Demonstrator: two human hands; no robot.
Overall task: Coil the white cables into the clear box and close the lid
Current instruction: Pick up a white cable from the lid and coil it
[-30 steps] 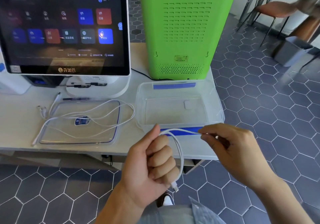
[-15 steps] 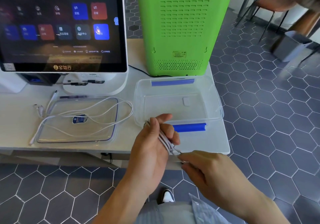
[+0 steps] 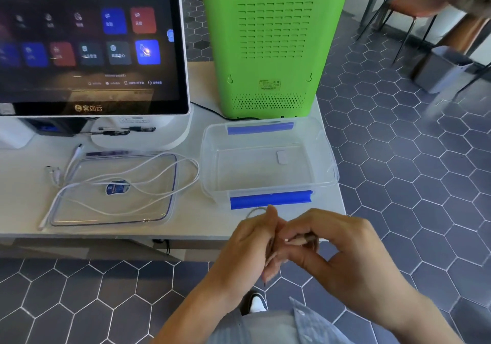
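On the table [image 3: 24,210] the clear box [image 3: 268,184] stands open with its lid [image 3: 111,210] beside it under one white cable [image 3: 170,162], and your left hand [image 3: 247,245] and right hand [image 3: 342,248], touching just before the box, clench the other cable [image 3: 255,210].

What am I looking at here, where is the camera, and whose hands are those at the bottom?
The camera is worn on a person's head and looks down, so these are that person's own bare hands; no machine is involved. The left hand and right hand meet in front of the table edge, winding a white cable; only a small loop shows above the fingers. On the table an open clear box with blue clips looks empty apart from a small sticker. To its left lies the clear lid, flat, with a second white cable sprawled loosely across it. Behind stand a touchscreen terminal and a green appliance.
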